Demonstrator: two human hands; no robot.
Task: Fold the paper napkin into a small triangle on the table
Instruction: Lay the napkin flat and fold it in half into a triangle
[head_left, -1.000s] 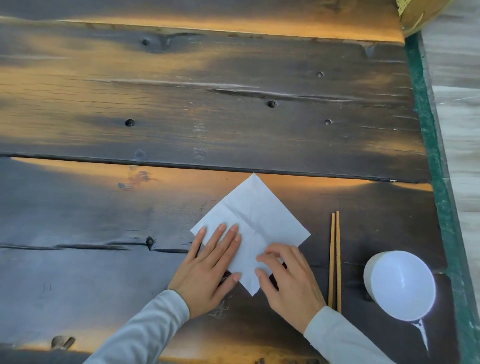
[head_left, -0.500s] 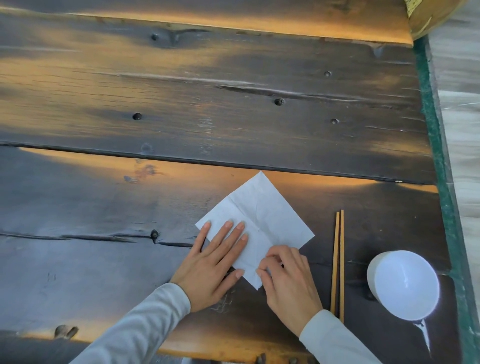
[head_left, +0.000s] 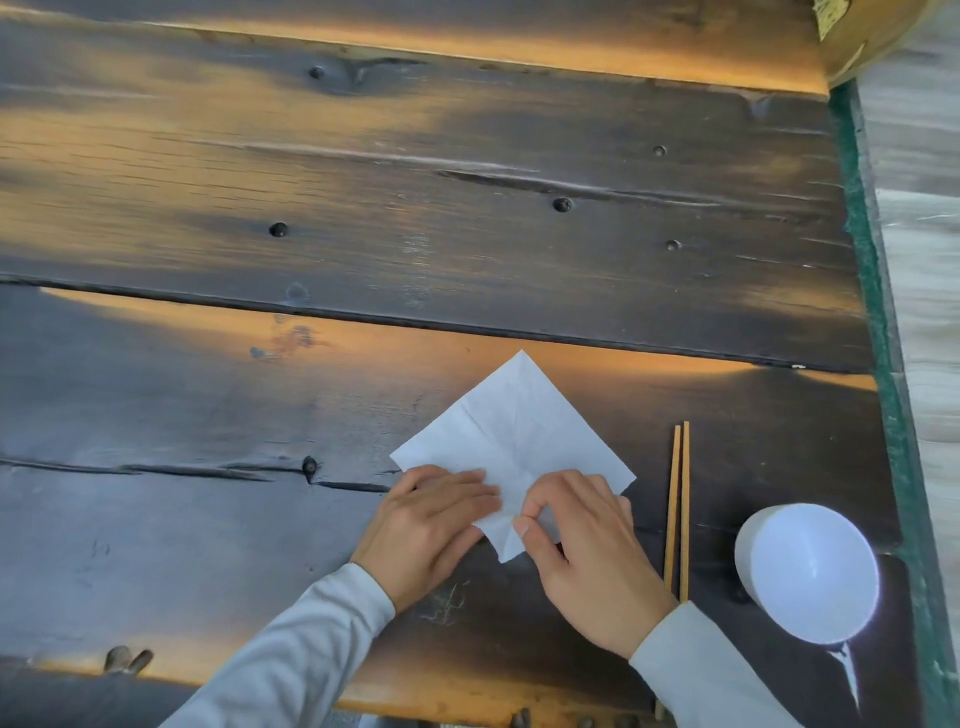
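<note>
A white paper napkin (head_left: 519, 431) lies on the dark wooden table (head_left: 415, 208), turned like a diamond with one corner pointing away from me. My left hand (head_left: 431, 525) rests on its near left part, fingers curled and pressing the paper down. My right hand (head_left: 582, 551) covers the near right part, thumb and forefinger pinching the paper close to the near corner, which looks slightly raised. Crease lines cross the napkin's middle.
A pair of wooden chopsticks (head_left: 679, 509) lies just right of my right hand, pointing away from me. A white bowl (head_left: 810, 571) stands further right, near the table's green right edge (head_left: 883, 364). A yellowish object (head_left: 857, 31) sits at the far right corner.
My left hand's fingers have curled in from lying flat and spread. My right hand has closed its thumb and forefinger on the napkin near the bottom corner. The napkin itself has stayed in place.
</note>
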